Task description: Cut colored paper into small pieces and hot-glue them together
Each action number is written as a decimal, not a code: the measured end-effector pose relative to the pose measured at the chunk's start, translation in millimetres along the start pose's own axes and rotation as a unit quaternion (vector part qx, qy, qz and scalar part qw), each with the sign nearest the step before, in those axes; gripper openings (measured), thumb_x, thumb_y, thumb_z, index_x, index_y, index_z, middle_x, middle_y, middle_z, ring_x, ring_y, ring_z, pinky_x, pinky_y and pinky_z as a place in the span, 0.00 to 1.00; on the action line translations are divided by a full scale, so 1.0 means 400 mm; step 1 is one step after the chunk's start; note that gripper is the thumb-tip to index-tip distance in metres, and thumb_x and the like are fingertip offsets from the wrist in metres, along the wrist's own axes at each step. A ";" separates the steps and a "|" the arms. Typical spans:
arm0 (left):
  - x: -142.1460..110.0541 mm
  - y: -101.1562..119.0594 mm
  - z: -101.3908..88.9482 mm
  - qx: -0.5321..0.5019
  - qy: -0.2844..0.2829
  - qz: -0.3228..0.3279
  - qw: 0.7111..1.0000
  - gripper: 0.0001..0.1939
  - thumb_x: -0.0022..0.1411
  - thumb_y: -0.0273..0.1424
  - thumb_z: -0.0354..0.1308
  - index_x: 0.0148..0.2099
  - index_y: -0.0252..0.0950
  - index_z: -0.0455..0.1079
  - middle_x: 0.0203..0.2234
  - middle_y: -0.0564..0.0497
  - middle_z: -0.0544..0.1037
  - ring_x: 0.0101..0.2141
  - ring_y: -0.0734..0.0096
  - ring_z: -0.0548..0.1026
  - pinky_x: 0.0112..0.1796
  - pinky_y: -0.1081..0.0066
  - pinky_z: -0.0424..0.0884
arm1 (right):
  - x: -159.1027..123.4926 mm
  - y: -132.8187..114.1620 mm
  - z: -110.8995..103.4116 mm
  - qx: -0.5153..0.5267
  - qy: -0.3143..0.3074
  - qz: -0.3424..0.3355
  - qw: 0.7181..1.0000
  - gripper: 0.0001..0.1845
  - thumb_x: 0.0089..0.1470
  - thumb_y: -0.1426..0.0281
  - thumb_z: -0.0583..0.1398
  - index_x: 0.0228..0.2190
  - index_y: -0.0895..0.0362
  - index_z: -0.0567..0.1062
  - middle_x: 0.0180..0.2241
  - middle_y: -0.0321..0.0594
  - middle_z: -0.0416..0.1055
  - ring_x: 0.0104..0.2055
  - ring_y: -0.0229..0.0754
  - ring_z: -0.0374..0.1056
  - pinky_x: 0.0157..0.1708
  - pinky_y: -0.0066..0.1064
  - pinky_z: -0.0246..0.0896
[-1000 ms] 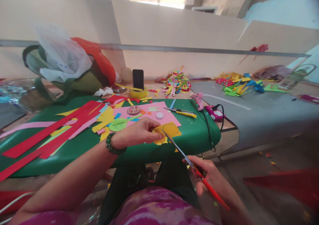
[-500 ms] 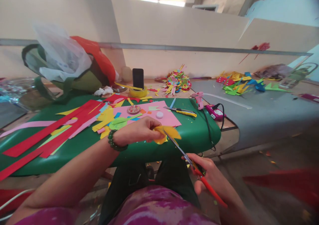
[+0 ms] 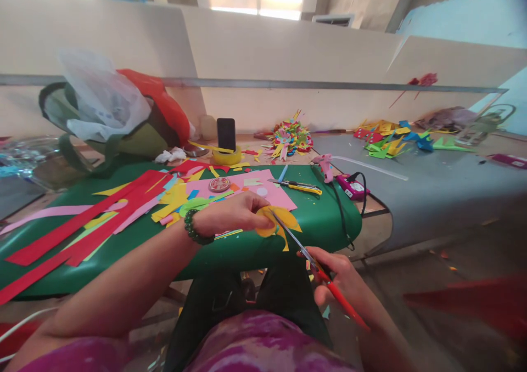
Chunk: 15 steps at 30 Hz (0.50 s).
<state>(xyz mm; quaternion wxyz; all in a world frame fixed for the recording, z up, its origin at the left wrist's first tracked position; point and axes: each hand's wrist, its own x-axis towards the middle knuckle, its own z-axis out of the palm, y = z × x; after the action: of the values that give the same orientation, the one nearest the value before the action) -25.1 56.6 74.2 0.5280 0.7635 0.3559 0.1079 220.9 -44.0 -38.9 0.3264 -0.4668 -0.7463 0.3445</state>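
At the centre of the frame, a yellow paper piece (image 3: 276, 222) is pinched in the grip of the left hand (image 3: 233, 213), fingers curled over its left edge, the forearm stretched in from the lower left with a dark bead bracelet (image 3: 192, 227) at the wrist. The paper is held above the near edge of the green table (image 3: 325, 226). The red-handled scissors (image 3: 317, 270) are clasped in the right hand (image 3: 341, 279), just right of centre and lower, blades slanted up-left with their tips touching the yellow paper; how far the blades stand apart cannot be told.

Behind the left hand a pink sheet (image 3: 275, 193) is laid flat, with a small round tin (image 3: 219, 184) resting on it. In the upper left a green bag (image 3: 102, 136) is filled with a clear plastic bag (image 3: 101, 97) and something red.
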 end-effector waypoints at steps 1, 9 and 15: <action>-0.001 0.003 -0.001 0.002 0.004 0.007 1.000 0.11 0.50 0.34 0.59 0.32 0.30 0.74 0.21 0.55 0.70 0.21 0.79 0.61 0.22 0.77 0.56 | 0.002 0.003 0.002 0.012 0.002 0.005 1.000 0.47 0.39 0.32 0.57 0.42 0.60 0.76 0.24 0.32 0.61 0.24 0.35 0.53 0.22 0.25 0.51; -0.001 -0.006 0.035 -0.052 0.077 0.059 0.994 0.17 0.58 0.44 0.56 0.35 0.32 0.68 0.25 0.54 0.69 0.24 0.75 0.70 0.23 0.76 0.67 | 0.011 0.040 0.026 0.080 0.026 -0.001 0.996 0.51 0.37 0.30 0.55 0.45 0.61 0.74 0.20 0.28 0.54 0.21 0.34 0.47 0.19 0.26 0.44; 0.001 -0.016 0.039 -0.062 0.102 0.061 0.991 0.18 0.56 0.44 0.58 0.26 0.33 0.64 0.20 0.57 0.64 0.22 0.78 0.67 0.24 0.76 0.69 | 0.004 0.028 0.019 0.064 0.016 0.005 0.998 0.54 0.33 0.27 0.51 0.43 0.60 0.74 0.24 0.31 0.57 0.24 0.35 0.51 0.21 0.26 0.49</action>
<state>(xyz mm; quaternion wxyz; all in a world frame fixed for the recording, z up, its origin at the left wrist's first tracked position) -19.0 46.7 61.8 0.5279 0.7345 0.3530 0.2391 219.6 -40.4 -52.0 0.3657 -0.4546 -0.7149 0.3854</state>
